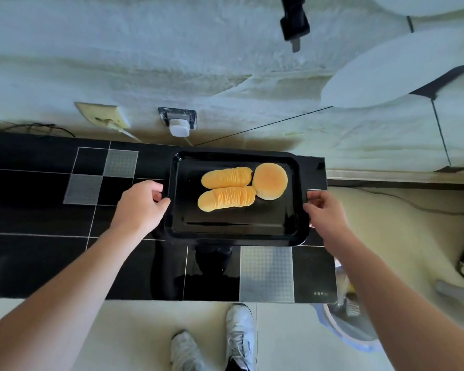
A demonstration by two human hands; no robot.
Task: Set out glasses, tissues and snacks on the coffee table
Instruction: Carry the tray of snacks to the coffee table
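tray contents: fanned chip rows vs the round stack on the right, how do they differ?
The two chip rows lie toppled on their sides, fanned so many ridged edges show; the round stack shows only one flat oval face, so its depth is unclear. The rows run lengthwise across the black tray, one behind the other; the stack sits at their right ends. Both are the same pale orange and rest in the tray, which the left hand and right hand grip by its sides.

1. A black tray sat on the black tiled counter.
2. Stacked crisps lay in the tray.
3. The left hand and right hand gripped its opposite ends.
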